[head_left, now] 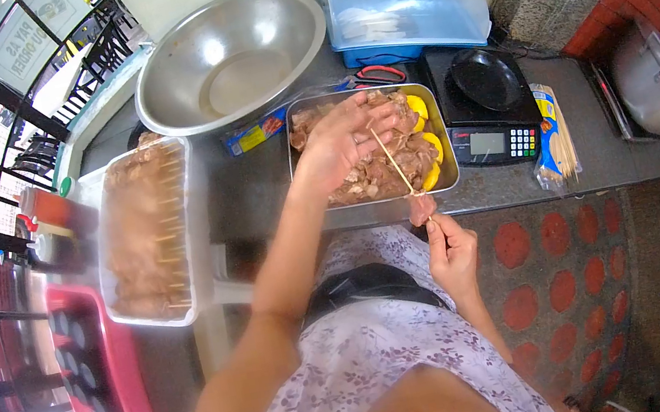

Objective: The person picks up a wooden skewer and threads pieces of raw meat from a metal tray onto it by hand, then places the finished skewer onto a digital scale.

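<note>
Left hand [353, 136]: open over metal tray [448, 136], skewer contact unclear | Right hand [452, 251]: pinching skewer [392, 158] | Meat piece [421, 208]: threaded, just beyond right fingertips

White dress, purplish floral print.

A dark countertop [604, 158] bears a large steel bowl [234, 64], a metal tray of raw meat [458, 170], a digital scale [485, 145] and packaged skewers [555, 140].

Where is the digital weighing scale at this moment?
In the head view, the digital scale stands on the counter at the person's right, between the metal tray of raw meat and the packet of wooden skewers.
</note>
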`<state>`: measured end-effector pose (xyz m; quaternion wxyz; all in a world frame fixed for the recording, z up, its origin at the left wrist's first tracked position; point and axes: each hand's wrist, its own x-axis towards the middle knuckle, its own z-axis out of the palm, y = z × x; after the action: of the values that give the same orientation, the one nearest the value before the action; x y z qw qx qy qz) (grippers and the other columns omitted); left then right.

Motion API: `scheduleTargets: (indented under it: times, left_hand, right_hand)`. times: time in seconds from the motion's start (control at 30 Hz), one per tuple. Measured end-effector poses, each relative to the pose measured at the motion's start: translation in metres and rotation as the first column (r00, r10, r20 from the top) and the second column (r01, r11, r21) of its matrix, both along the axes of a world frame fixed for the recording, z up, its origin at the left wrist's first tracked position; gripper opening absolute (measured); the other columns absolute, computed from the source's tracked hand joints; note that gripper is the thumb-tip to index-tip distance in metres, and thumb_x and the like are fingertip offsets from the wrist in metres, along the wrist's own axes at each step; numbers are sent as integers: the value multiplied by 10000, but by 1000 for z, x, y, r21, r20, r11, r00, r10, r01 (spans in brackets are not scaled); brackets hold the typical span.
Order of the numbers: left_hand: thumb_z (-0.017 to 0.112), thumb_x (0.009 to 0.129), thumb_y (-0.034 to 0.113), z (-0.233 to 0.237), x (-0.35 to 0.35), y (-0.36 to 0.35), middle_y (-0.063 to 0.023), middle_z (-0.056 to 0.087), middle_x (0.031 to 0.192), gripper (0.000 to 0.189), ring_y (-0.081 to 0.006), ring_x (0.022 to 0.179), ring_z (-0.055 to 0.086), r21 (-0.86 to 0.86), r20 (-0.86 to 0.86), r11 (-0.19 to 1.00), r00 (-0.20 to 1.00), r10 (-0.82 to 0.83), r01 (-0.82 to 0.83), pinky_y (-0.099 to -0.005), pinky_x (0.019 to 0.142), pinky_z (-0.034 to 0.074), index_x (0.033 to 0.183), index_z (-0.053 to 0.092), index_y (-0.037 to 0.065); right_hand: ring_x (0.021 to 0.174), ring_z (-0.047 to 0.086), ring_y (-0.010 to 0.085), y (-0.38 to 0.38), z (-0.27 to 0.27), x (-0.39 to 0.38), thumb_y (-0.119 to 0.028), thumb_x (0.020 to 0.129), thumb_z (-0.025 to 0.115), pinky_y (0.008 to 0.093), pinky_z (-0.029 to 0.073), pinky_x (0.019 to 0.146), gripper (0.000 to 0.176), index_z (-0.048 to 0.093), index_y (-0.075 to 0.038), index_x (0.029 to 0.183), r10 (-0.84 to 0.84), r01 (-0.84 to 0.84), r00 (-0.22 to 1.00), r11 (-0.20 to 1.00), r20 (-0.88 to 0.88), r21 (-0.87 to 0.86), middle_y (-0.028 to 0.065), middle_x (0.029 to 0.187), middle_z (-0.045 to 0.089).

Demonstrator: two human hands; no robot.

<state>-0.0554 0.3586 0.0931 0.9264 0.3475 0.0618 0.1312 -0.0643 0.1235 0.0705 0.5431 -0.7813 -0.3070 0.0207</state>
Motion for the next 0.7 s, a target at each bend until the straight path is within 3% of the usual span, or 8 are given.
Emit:
scheduleTargets:
  times: [0.03, 0.13, 0.3, 0.37, 0.57, 0.7]
  left_hand:
    - [452, 947, 105, -1, -1, -2, -259, 525, 1220, 361, -323, 1080, 579, 85, 9, 996, 1000, 6, -7, -407, 919, 487, 1274, 375, -28]
    - [481, 915, 28, 0, 0, 2, -262, 520, 1224, 412, -318, 1086, 577, 108, -34, 992, 997, 67, -63, -392, 925, 488, 1296, 342, -41]
    - [529, 892, 41, -7, 1, 9, -259, 549, 1195, 442, -301, 1063, 597, 124, -7, 989, 997, 81, -79, -383, 919, 496, 1296, 370, -41]
    - [530, 893, 42, -9, 1, 11, -254, 555, 1189, 436, -297, 1058, 600, 122, 3, 989, 996, 86, -86, -373, 913, 499, 1292, 378, -45]
    - [488, 915, 32, 6, -7, 12, -249, 549, 1193, 420, -302, 1060, 589, 192, -35, 980, 997, 62, -55, -384, 924, 489, 1305, 367, -64]
    - [500, 907, 33, 5, -8, 13, -221, 590, 1144, 417, -287, 1042, 601, 296, -71, 953, 996, -48, 67, -371, 930, 486, 1299, 390, -54]
  right_hand:
    - [480, 582, 235, 1, -2, 0, -41, 861, 537, 330, 408, 454, 95, 619, 6, 856, 5, -5, 1000, 1000, 6, 6, 181, 596, 536]
    - [465, 574, 222, 0, -4, -2, -38, 862, 534, 327, 400, 447, 97, 617, 10, 852, 17, -17, 1000, 1000, -11, 7, 180, 579, 521]
    - [443, 562, 203, -1, 0, -2, -36, 859, 536, 323, 392, 439, 95, 617, 14, 850, 25, -25, 999, 1000, 30, -2, 184, 565, 510]
    - [472, 407, 42, -2, 0, -4, -30, 872, 554, 250, 312, 428, 99, 633, 27, 890, 53, -54, 998, 998, 29, 33, 23, 530, 436]
    - [467, 407, 44, -7, 2, -3, -8, 866, 544, 250, 316, 428, 95, 629, 31, 880, 73, -73, 997, 997, 19, 26, 26, 529, 442]
    - [477, 411, 44, -6, 2, -4, -3, 866, 542, 250, 319, 433, 92, 626, 34, 873, 44, -43, 999, 998, -10, 36, 27, 536, 446]
